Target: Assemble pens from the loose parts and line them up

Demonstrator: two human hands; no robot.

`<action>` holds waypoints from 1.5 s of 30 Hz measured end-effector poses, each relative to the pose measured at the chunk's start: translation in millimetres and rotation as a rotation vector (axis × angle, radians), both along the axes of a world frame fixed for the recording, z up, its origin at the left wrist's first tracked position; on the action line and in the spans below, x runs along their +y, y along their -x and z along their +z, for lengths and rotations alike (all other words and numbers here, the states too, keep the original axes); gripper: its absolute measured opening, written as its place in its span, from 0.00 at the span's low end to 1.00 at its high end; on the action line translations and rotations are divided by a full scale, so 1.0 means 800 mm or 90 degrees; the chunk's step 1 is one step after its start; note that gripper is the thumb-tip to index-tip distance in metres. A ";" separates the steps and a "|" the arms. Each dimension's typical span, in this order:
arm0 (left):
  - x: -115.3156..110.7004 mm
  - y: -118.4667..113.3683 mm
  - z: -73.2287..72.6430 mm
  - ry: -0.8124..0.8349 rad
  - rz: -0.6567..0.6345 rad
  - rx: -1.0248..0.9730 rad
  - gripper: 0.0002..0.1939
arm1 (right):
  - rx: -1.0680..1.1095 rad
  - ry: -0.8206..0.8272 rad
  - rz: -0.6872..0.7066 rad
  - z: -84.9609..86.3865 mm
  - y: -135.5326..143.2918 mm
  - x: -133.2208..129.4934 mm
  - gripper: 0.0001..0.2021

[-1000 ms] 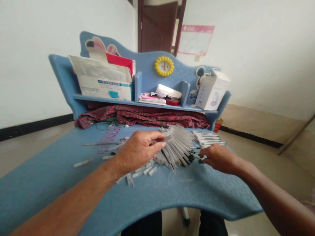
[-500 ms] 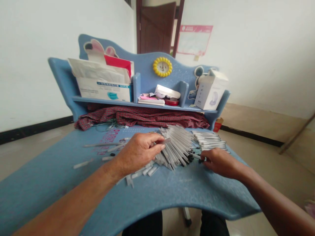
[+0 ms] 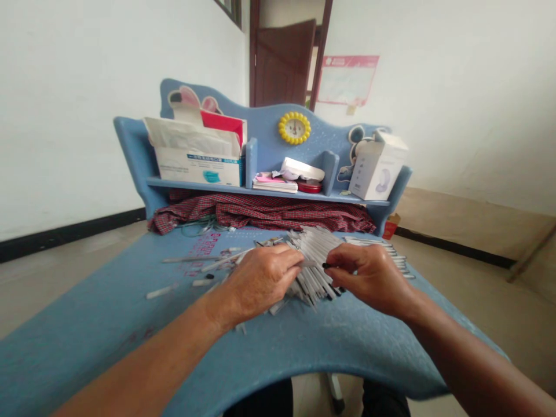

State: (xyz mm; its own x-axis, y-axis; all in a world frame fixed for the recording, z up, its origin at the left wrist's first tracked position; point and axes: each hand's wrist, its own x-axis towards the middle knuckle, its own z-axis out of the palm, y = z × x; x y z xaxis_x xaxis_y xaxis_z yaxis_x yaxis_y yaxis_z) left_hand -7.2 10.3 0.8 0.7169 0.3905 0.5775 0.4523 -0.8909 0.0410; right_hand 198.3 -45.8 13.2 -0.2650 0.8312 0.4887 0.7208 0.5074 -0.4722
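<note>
My left hand point(image 3: 264, 281) pinches a small translucent tube, whose end sticks out to the right of the fingertips. Facing it, my right hand point(image 3: 369, 275) holds a small black cap point(image 3: 325, 265) between thumb and forefinger, a short gap from the tube. Beneath and behind both hands a fanned pile of clear pen barrels point(image 3: 315, 246) lies on the blue desk point(image 3: 304, 341). Farther right, partly behind my right hand, is a row of pens point(image 3: 397, 260). Loose clear pieces point(image 3: 160, 291) lie left of my left hand.
A blue shelf point(image 3: 269, 190) runs along the back of the desk, bearing a mask box point(image 3: 195, 168), papers, a red tin point(image 3: 309, 186) and a white box point(image 3: 377, 168). Below the shelf is a bunched checked cloth point(image 3: 260, 211). A yellow flower-shaped clock point(image 3: 294, 128) is on the backboard.
My right hand has moved left and up from the desk with a black cap, close to my left hand. The whole view has shifted slightly.
</note>
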 end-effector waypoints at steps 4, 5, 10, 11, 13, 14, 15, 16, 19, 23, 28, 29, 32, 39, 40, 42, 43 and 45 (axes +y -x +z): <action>-0.001 0.001 -0.002 -0.011 0.028 0.043 0.08 | -0.064 -0.042 -0.016 0.002 0.009 -0.001 0.03; -0.001 0.001 -0.002 -0.015 0.037 0.054 0.08 | -0.072 -0.048 -0.016 0.003 0.010 -0.001 0.03; -0.003 0.000 -0.003 -0.025 0.062 0.090 0.08 | -0.122 -0.062 -0.019 0.003 0.014 -0.001 0.04; -0.003 0.000 -0.004 -0.029 0.066 0.094 0.09 | -0.133 -0.060 -0.019 0.003 0.015 0.000 0.05; -0.003 0.000 -0.005 -0.040 0.074 0.104 0.09 | -0.149 -0.055 -0.019 0.003 0.017 -0.001 0.05; -0.004 0.000 -0.006 -0.046 0.078 0.110 0.09 | -0.155 -0.052 -0.021 0.003 0.017 -0.001 0.06; -0.004 -0.001 -0.006 -0.052 0.082 0.116 0.09 | -0.160 -0.051 -0.021 0.003 0.018 -0.002 0.05; -0.005 -0.001 -0.005 -0.057 0.087 0.122 0.09 | -0.166 -0.052 -0.021 0.003 0.019 -0.003 0.05; -0.008 -0.001 -0.002 -0.058 0.102 0.146 0.09 | -0.172 -0.058 -0.015 0.002 0.019 -0.004 0.05; -0.011 -0.001 0.002 -0.041 0.101 0.162 0.09 | -0.146 -0.030 0.004 0.004 0.019 -0.003 0.06; -0.010 0.000 0.002 -0.013 0.065 0.134 0.07 | -0.059 0.023 0.022 0.005 0.017 -0.002 0.06; -0.010 0.000 0.003 -0.009 0.059 0.130 0.07 | -0.044 0.038 0.026 0.005 0.016 -0.002 0.06; -0.010 0.001 0.004 0.007 0.044 0.130 0.06 | -0.010 0.085 0.040 0.005 0.015 -0.002 0.06; -0.010 0.001 0.006 0.039 0.013 0.128 0.07 | 0.168 0.226 0.078 0.004 0.014 -0.001 0.01; -0.010 0.001 0.006 0.041 0.013 0.122 0.07 | 0.200 0.237 0.086 0.004 0.013 -0.001 0.02; -0.011 0.001 0.007 0.045 0.007 0.108 0.07 | 0.245 0.250 0.102 0.003 0.012 -0.001 0.05; -0.011 0.002 0.007 0.046 0.003 0.103 0.07 | 0.253 0.248 0.107 0.002 0.011 0.000 0.06; -0.011 0.002 0.007 0.047 0.000 0.097 0.07 | 0.233 0.225 0.098 0.002 0.009 0.000 0.05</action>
